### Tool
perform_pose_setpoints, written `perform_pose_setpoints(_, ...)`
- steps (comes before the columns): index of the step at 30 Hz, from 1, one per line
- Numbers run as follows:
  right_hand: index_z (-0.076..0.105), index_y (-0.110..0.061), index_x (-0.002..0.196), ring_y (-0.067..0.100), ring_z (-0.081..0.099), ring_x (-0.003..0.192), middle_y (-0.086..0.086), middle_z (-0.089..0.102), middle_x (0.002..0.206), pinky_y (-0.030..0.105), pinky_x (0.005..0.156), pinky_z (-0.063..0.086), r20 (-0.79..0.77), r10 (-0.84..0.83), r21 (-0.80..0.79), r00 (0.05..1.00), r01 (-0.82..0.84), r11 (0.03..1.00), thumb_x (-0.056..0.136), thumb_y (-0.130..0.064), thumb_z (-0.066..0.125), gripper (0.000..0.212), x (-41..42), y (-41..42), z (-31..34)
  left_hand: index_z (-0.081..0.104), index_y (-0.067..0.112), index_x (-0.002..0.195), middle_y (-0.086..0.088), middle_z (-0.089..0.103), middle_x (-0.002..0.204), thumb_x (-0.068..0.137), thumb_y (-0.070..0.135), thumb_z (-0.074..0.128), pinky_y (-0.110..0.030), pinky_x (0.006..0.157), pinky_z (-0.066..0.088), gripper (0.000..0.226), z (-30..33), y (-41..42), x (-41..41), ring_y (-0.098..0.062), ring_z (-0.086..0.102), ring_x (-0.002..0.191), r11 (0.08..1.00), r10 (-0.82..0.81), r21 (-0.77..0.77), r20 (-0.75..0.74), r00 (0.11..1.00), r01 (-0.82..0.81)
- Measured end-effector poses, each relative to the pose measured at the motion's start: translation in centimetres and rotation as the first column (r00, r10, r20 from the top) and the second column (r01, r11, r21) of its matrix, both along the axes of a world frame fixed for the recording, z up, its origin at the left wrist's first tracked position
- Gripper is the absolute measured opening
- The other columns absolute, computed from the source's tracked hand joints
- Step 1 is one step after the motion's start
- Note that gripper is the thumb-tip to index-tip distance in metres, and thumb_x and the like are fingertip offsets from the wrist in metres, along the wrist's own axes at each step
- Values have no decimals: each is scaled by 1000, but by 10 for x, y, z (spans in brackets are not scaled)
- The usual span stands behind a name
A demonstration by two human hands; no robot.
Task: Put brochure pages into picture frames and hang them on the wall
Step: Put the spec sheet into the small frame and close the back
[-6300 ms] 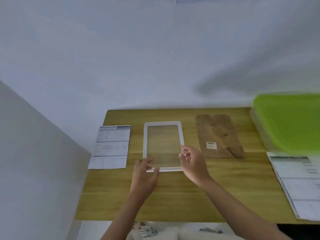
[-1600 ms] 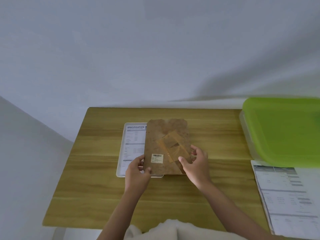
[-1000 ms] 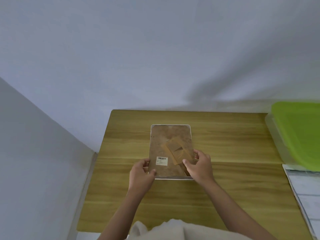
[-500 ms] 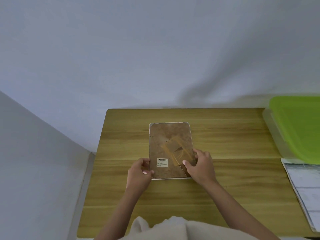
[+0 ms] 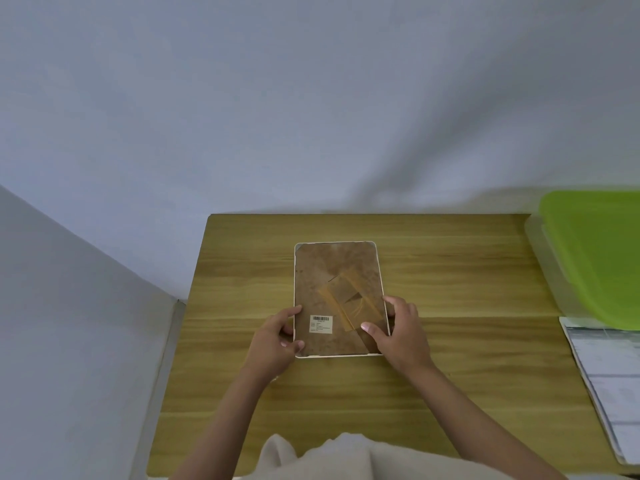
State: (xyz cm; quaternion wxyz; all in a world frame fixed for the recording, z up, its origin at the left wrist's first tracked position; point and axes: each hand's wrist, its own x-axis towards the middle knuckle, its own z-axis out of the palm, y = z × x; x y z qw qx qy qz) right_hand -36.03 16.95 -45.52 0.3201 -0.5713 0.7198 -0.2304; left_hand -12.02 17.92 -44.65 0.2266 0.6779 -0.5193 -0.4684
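A pale wall (image 5: 311, 98) fills the upper half of the view, and below it a wooden table (image 5: 450, 375) runs from the middle to the right edge. At the table's far right corner sits a clear plastic box with a green lid (image 5: 595, 251), and just in front of that box a stack of printed pages (image 5: 609, 375) lies along the right edge, one corner tucked under the box. Both are well apart from the hands. Near the middle of the table a picture frame (image 5: 337, 297) lies face down and flat, its brown backing board (image 5: 311, 268) fitted inside the thin white rim, with a folded stand flap in the middle and a small barcode label (image 5: 320, 323) toward the near left corner. The frame's near end lies between the two hands. The left hand (image 5: 275, 341) grips the frame's left edge, thumb curled over onto the board near the corner and fingers at the rim. The right hand (image 5: 398, 332) holds the right edge, its thumb pressing on the board beside the flap and its fingers curled round the outer rim, covering the near right corner. A pale garment (image 5: 346, 459) shows at the bottom between the forearms.
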Motion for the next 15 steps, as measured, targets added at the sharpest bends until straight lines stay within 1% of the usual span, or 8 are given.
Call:
perform_pose_setpoints(3, 44, -23, 127, 15, 52, 100, -2, 43, 117, 37, 84, 50, -18, 29, 29, 999, -28, 999, 73, -43, 75, 65, -3, -5, 1, 52, 30, 126, 4, 49, 83, 74, -2, 70, -9, 63, 42, 63, -1, 0, 2, -5, 45, 57, 1000, -10, 8, -32, 999, 11)
perform_pose_setpoints(5, 46, -22, 125, 15, 52, 102, -2, 43, 118, 35, 85, 50, -17, 36, 32, 999, -36, 999, 75, -44, 73, 61, -5, -15, 3, 52, 30, 126, 4, 49, 82, 74, -2, 70, -9, 63, 44, 64, -1, 0, 2, -2, 45, 55, 1000, -18, 3, -41, 999, 18)
perform_pose_setpoints(9, 45, -24, 133, 19, 50, 113, 4, 44, 126, 34, 92, 46, -60, 79, -15, 995, -80, 997, 83, -44, 64, 57, -5, -52, 6, 51, 31, 127, 2, 49, 86, 75, -2, 70, -13, 67, 45, 64, -1, 0, 3, -7, 45, 60, 1000, -18, 5, -55, 998, 18)
perform_pose_setpoints(11, 42, -27, 136, 20, 51, 111, 5, 44, 124, 34, 89, 47, -96, 105, -10, 990, -107, 994, 87, -43, 60, 55, -1, -73, 8, 51, 31, 127, 2, 49, 87, 75, -2, 70, -11, 66, 45, 65, -1, 0, 3, -8, 45, 61, 1000, -18, 5, -54, 998, 18)
perform_pose_setpoints(15, 37, -31, 141, 22, 53, 100, 6, 44, 115, 35, 81, 51, -182, 137, 18, 974, -136, 991, 90, -43, 55, 55, 5, -103, 8, 50, 34, 125, 2, 50, 87, 75, -1, 70, -9, 65, 46, 65, 0, 1, 3, -7, 45, 62, 1000, -16, 7, -65, 998, 17)
